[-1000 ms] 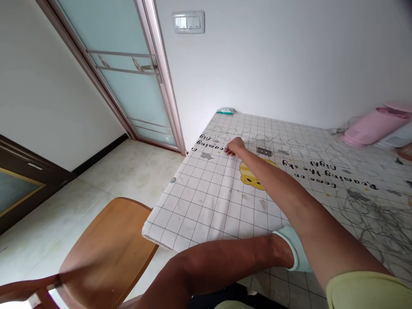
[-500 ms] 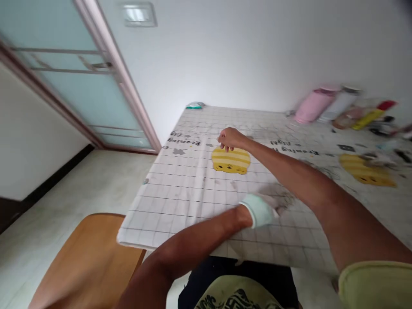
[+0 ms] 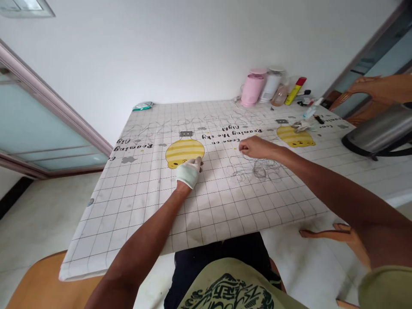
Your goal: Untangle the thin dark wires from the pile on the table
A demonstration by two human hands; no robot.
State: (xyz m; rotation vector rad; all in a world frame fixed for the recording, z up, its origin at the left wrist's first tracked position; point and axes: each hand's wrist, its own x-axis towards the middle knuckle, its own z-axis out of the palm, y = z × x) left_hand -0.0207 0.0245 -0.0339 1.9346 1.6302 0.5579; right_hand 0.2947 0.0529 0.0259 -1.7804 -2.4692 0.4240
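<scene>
My left hand [image 3: 189,171] wears a pale glove and rests over the lower edge of a printed yellow balloon on the tablecloth [image 3: 206,210]. Its fingers are curled together; anything between them is too small to make out. My bare right hand [image 3: 255,148] is closed in a pinch just above the cloth, near the printed lettering. What it pinches, if anything, cannot be seen. Below it lies a loose tangle of thin dark strands [image 3: 264,168], like fine wire or thread. More wavy thin strands [image 3: 180,123] stretch along the back of the table.
A green-and-white packet [image 3: 143,106] lies at the back left corner. Against the wall stand a pink cylinder [image 3: 253,89], a white cylinder [image 3: 272,86] and a yellow-red can [image 3: 295,91]. A steel kettle [image 3: 380,128] is at the right, with wooden chairs [image 3: 376,96] beyond.
The view has turned right. My hands have uncrossed: the gloved left hand has moved left to the balloon print, and the right hand has moved right, beside the tangle.
</scene>
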